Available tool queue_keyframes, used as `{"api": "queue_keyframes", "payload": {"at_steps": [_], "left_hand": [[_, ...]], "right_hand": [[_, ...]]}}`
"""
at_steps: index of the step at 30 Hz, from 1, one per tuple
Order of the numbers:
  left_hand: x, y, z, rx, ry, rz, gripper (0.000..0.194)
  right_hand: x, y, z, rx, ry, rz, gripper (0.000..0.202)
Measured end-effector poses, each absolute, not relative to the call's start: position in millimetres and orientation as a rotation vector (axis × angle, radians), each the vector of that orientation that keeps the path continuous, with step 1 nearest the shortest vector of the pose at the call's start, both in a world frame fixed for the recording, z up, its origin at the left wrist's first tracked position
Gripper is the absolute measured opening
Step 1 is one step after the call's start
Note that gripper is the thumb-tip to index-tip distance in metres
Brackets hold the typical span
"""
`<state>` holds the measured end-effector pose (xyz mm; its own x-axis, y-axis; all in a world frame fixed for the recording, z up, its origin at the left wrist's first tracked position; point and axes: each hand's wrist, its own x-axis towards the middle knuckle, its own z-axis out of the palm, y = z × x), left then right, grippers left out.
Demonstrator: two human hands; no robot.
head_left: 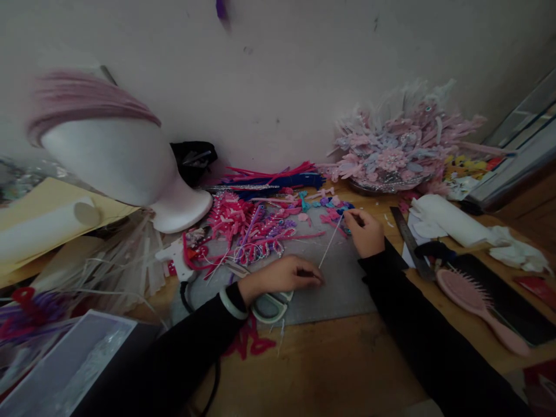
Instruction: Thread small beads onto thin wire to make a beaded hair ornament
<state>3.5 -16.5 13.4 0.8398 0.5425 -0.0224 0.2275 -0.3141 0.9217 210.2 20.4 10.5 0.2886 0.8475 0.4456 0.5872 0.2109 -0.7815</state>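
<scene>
A thin white string point(330, 240) is stretched at a slant between my two hands. My right hand point(365, 230), higher and to the right, pinches its upper end beside the small blue and pink pipe-cleaner pieces point(332, 214). The lower end reaches the fingertips of my left hand point(291, 273), which are closed together over the grey mat point(339, 295). Below my left hand lie scissors point(269, 308) with pale handles, partly hidden by it. A heap of pink beaded pipe-cleaner shapes point(230, 217) sits just beyond my left forearm.
A white foam head point(113, 156) with a pink band stands at the left, near a white glue gun point(176, 258). Pink flower decorations point(395, 153) fill the back right. A metal ruler point(408, 240), a pink hairbrush point(471, 295) and a white roll point(452, 220) lie at the right.
</scene>
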Motion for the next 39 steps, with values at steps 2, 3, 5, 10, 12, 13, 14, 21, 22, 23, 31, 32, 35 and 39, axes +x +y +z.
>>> {"api": "queue_keyframes", "payload": {"at_steps": [2,3,5,10,12,13,14,21,22,23,31,32,35,39], "left_hand": [[3,-20,18,2.074,0.455,0.292,0.025],[3,-22,21,2.153,0.388,0.269,0.028],[2,-24,24,2.272,0.267,0.275,0.032],[-2,-28,18,2.366,0.297,0.376,0.032],[-1,-28,12,2.337,0.554,0.578,0.027],[0,-26,9,2.262,0.711,0.726,0.026],[1,-24,6,2.135,0.852,0.890,0.025],[8,-4,-3,1.198,0.701,1.001,0.026],[7,-3,-2,1.131,0.672,0.948,0.023],[7,-3,-1,1.078,0.652,0.906,0.023],[3,-4,5,0.944,0.638,0.686,0.020],[3,-4,5,0.934,0.633,0.675,0.019],[2,-4,4,0.945,0.641,0.690,0.015],[4,-5,2,1.088,0.717,0.781,0.013]], "right_hand": [[207,18,13,-1.418,-1.419,0.301,0.022],[206,16,14,-1.392,-1.437,0.299,0.021],[202,13,17,-1.346,-1.496,0.281,0.019],[193,5,22,-1.189,-1.754,0.160,0.012],[188,3,22,-1.118,-1.847,0.124,0.011],[186,1,22,-1.082,-1.891,0.106,0.011],[184,-1,22,-1.047,-1.940,0.088,0.011],[165,-13,16,-0.888,-2.270,-0.010,0.011],[163,-13,15,-0.879,-2.283,0.002,0.011],[162,-14,14,-0.872,-2.289,0.017,0.011],[160,-12,9,-0.883,-2.258,0.131,0.009],[160,-12,9,-0.897,-2.251,0.141,0.009],[160,-12,9,-0.931,-2.241,0.165,0.010],[161,-12,9,-0.949,-2.248,0.194,0.010]]}}
